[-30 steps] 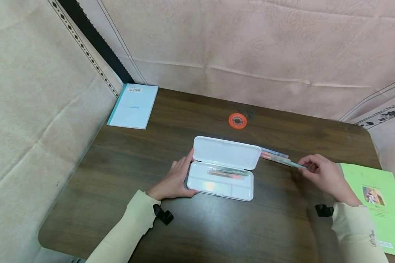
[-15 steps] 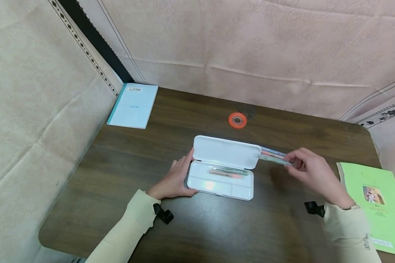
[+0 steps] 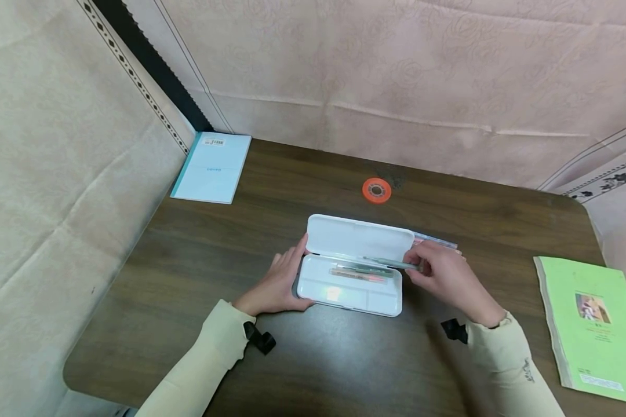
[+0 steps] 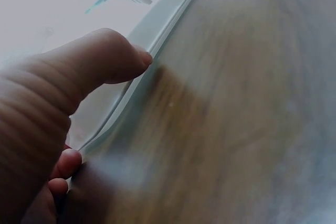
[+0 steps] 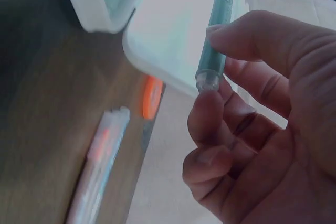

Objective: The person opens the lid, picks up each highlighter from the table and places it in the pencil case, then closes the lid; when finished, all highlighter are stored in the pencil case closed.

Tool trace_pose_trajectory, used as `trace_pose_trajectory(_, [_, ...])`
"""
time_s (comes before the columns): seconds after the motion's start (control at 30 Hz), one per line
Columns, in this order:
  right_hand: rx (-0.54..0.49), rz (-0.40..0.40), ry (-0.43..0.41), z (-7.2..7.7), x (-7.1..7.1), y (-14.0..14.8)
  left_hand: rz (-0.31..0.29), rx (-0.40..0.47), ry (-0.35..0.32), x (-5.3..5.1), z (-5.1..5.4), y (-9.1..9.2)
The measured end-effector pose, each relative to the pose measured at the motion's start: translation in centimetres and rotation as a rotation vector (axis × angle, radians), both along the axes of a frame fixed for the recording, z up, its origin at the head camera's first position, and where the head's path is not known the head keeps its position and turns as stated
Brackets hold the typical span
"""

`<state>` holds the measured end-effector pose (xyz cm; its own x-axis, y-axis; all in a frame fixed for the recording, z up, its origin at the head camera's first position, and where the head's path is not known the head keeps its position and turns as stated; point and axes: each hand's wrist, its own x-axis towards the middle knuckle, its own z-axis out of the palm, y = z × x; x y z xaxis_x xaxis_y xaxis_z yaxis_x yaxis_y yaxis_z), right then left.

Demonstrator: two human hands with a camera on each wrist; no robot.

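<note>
Green pen [image 3: 390, 263] hangs over the hinge side of the white pencil case [image 3: 315, 292] in the head view, its right end pinched in the grip of the right hand [image 3: 442, 271]; whether it touches the case I cannot tell. The case sits on the dark wooden surface [image 3: 188, 249] with its lid [image 3: 357, 234] laid back, and a greenish pen [image 3: 367, 270] and a pinkish pen [image 3: 355, 275] lie side by side in the tray. The left hand [image 3: 276, 286] spans the case's left end, thumb at the near edge, fingers reaching up to the lid. Loose pens [image 3: 434, 238] show beside the lid's right end, partly hidden by the right hand. Behind the case lies an orange disc [image 3: 377, 190] with a central hole; a light blue notebook [image 3: 211, 168] lies at the far left corner, a bright green book [image 3: 594, 324] at the right.

In the left wrist view, the thumb bends onto the case's edge and other fingertips show at its corner, so that grip holds the case by its end.

From the right wrist, thumb and fingers close tightly on the green pen, with the case and lid beyond it; the loose pens lie on the surface near the orange disc.
</note>
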<state>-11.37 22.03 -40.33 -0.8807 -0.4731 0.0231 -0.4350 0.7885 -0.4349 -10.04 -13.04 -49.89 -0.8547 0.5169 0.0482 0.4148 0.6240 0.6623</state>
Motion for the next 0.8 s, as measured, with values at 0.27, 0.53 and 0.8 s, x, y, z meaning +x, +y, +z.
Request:
trace_pose_trajectory(0.27, [0.066, 0.035, -0.017, -1.4, 0.5, -1.7, 0.001, -0.008, -0.002, -0.1, -0.1, 0.1])
trace_pose_trajectory(0.53, [0.086, 0.066, -0.033, -2.8, 1.3, -2.8, 0.002, 0.002, 0.001, -0.1, -0.1, 0.1])
trace_pose_trajectory(0.8, [0.097, 0.055, -0.035, -3.7, 1.8, -3.1, 0.004, 0.003, 0.010, 0.0, -0.2, 0.1])
